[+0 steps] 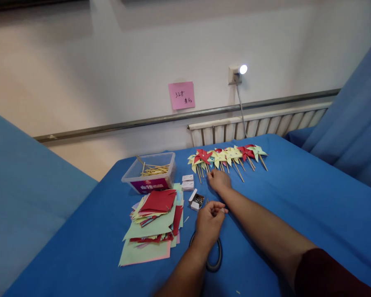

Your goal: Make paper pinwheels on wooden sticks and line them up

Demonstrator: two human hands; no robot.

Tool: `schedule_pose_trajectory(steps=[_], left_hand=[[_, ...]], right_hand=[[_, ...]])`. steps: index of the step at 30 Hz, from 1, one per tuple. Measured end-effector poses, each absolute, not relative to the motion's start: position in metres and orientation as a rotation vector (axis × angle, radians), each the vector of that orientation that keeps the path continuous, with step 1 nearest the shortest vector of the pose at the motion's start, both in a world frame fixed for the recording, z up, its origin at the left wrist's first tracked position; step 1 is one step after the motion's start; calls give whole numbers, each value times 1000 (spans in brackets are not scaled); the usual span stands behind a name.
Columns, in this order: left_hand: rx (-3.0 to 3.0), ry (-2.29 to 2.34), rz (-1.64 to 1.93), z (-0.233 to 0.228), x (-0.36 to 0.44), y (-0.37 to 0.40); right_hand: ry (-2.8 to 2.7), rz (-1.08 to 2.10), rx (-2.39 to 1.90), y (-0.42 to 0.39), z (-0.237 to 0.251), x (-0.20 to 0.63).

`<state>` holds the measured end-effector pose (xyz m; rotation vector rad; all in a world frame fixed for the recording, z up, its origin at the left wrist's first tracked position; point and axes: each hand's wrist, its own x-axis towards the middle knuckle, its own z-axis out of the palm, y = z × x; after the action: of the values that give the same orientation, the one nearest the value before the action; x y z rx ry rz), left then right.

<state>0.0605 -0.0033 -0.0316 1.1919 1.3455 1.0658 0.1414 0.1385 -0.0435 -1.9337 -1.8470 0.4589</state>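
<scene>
My right hand (220, 180) reaches to the row of pinwheels at the back of the table. Its fingers are closed at the lower stick of a red pinwheel (203, 156). My left hand (209, 219) hovers nearer to me, fingers loosely curled and a little apart, with nothing visible in them. Under that wrist lies a pair of scissors (215, 264) with dark handles, partly covered by the forearm. Just left of the hand, a small open box (196, 201) holds metal pins. Yellow pinwheels (233, 154) and a pale green pinwheel (258, 152) lie alongside the red one.
A clear plastic tub (148, 175) of wooden sticks stands back left. In front of it are stacked colored paper sheets (151, 251) with cut red squares (158, 201) on top. Two small white boxes (188, 182) sit beside the tub. A radiator (256, 126) lines the wall behind.
</scene>
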Motion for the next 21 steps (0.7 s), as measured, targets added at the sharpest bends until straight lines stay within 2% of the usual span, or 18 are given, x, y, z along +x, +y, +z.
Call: schedule_pose_trajectory(steps=[11, 21], left_hand=[[1226, 1343, 1037, -33, 61, -4], [1208, 1333, 1080, -36, 62, -2]], right_hand=[[-1775, 497, -1821, 138, -49, 143], [-1409, 564, -1526, 119, -48, 155]])
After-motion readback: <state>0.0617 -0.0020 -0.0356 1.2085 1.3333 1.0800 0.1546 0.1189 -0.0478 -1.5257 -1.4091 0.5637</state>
